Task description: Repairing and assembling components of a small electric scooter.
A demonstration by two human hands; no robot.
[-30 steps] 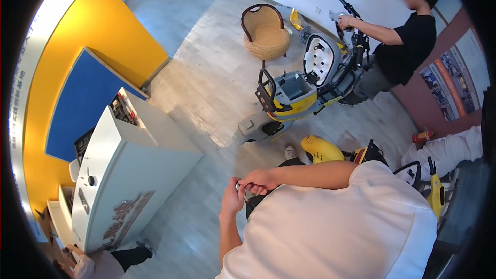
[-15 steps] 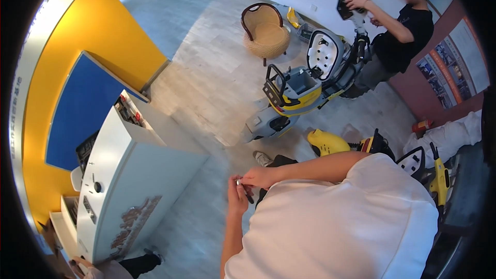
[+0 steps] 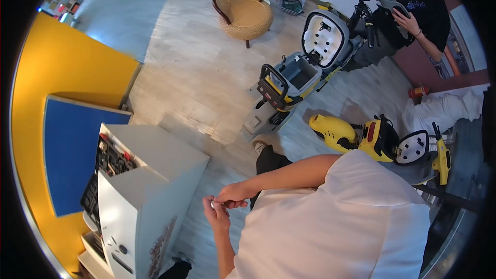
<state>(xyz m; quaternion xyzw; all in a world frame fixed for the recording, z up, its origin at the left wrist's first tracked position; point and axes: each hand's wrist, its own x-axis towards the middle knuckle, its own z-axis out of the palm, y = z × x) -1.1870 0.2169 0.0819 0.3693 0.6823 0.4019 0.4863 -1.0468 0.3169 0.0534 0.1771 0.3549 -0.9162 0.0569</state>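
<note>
Pinching a small silvery piece (image 3: 213, 204) between them, the left hand (image 3: 219, 219) and right hand (image 3: 235, 193) meet beside the white shirt (image 3: 356, 217), left forearm (image 3: 225, 252) pointing forward, right arm (image 3: 292, 172) slanting across.

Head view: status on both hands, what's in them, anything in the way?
Left hand and right hand together, closed on small shiny item, kind unclear. Grey-yellow scooter ahead, apart from hands. Nothing seen blocking them.
</note>
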